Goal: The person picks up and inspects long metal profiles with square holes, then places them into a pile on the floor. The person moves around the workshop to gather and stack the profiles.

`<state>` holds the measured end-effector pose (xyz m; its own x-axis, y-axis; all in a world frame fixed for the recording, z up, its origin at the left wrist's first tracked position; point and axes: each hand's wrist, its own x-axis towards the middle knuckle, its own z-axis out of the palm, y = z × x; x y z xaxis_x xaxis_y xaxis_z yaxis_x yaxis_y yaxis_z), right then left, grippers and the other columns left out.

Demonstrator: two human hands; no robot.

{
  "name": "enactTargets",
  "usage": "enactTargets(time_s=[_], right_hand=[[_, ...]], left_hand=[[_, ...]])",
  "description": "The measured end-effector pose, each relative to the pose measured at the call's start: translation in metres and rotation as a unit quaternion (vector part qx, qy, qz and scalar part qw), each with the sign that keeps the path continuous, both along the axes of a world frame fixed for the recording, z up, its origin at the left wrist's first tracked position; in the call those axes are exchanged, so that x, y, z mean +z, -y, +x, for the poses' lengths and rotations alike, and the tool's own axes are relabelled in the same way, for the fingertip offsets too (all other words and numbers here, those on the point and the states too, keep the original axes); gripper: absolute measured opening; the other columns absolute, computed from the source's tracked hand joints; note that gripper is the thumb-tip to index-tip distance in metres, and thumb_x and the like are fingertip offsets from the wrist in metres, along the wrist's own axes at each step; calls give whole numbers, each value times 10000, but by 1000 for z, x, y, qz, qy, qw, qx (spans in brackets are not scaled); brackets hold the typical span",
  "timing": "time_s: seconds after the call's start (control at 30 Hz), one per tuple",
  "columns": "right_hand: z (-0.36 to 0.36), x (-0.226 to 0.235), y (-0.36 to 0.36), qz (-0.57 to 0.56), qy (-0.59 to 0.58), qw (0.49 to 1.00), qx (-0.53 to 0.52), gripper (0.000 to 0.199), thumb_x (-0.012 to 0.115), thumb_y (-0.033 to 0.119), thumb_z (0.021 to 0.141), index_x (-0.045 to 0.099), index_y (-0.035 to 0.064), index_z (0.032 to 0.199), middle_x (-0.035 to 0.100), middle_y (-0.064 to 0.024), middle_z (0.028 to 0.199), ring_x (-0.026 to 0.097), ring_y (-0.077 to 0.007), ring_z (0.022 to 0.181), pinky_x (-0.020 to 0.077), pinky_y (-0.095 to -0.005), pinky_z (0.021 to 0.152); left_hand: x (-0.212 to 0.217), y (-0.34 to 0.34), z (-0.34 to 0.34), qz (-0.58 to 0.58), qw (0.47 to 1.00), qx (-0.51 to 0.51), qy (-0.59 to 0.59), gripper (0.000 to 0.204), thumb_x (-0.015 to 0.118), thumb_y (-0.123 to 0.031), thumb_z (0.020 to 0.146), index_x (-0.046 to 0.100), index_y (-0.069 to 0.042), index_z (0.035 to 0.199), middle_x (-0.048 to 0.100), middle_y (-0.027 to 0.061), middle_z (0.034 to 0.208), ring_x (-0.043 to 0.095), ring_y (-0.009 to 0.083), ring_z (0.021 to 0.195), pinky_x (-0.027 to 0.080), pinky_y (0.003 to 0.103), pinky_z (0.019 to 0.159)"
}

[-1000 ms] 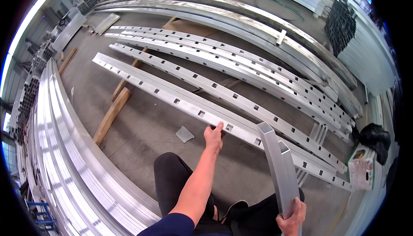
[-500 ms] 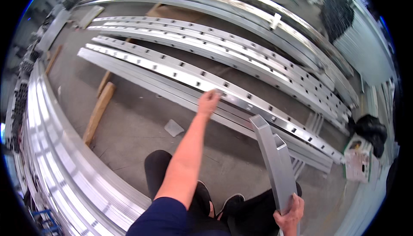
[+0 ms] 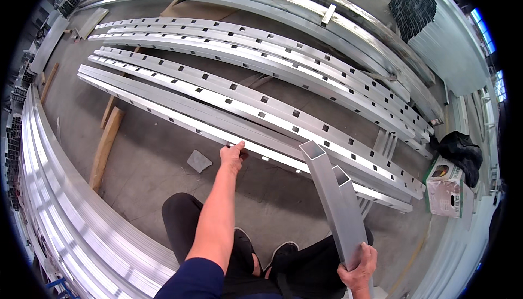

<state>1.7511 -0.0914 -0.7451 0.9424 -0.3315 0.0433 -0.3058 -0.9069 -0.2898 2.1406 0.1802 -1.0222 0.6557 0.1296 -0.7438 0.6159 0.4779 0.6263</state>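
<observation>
My left hand (image 3: 232,156) reaches forward and grips the near edge of a long aluminium rail (image 3: 180,118) with square holes, the closest one of a row lying on the floor. My right hand (image 3: 357,269), low at the right, holds two short square aluminium tubes (image 3: 333,201) upright and tilted, their open ends pointing away from me. My dark trouser legs and shoes (image 3: 261,255) show below.
More perforated rails (image 3: 261,54) lie side by side on wooden battens (image 3: 106,146). A stack of long aluminium profiles (image 3: 65,212) runs along the left. A small grey plate (image 3: 199,161) lies on the concrete. A cardboard box (image 3: 444,190) and dark cloth (image 3: 457,152) sit at right.
The view has shifted and the nearest rail now lies closer to me. My left hand has stayed on that rail's edge. The right hand keeps the tubes.
</observation>
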Motion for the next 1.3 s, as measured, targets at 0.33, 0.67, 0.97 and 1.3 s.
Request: enactTargets(time_s=[0.33, 0.67, 0.97, 1.3], right_hand=[[9, 0, -7, 2, 5, 1000, -5, 819, 698, 167, 506, 470, 84, 1288, 550, -187, 1099, 556, -394, 980, 467, -483, 834], [-4, 6, -5, -17, -14, 999, -32, 839, 750, 221, 517, 478, 122, 1305, 539, -167, 1124, 550, -368, 992, 455, -479, 840], [4, 22, -6, -11, -53, 999, 6, 842, 768, 234, 533, 488, 154, 1323, 535, -155, 1115, 553, -348, 1010, 464, -455, 826], [100, 44, -62, 90, -89, 991, 51, 958, 815, 260, 544, 403, 131, 1399, 521, -208, 1165, 564, -386, 1031, 511, -465, 880]], left_hand=[[35, -8, -91, 104, 992, 70, -27, 275, 747, -35, 739, 550, 10, 927, 616, 99, 835, 627, 222, 649, 523, 403, 494], [37, -11, -143, 156, 982, 105, 4, 474, 769, -12, 735, 419, 65, 1045, 563, 153, 1042, 627, 230, 846, 587, 393, 704], [15, -26, -148, 89, 991, -70, -68, 209, 684, -111, 868, 565, -27, 1019, 595, 111, 1032, 626, 240, 911, 567, 409, 693], [234, 86, -257, -258, 900, -303, 178, 541, 695, -187, 903, 418, -7, 1333, 522, 108, 1287, 531, 214, 1173, 488, 388, 958]])
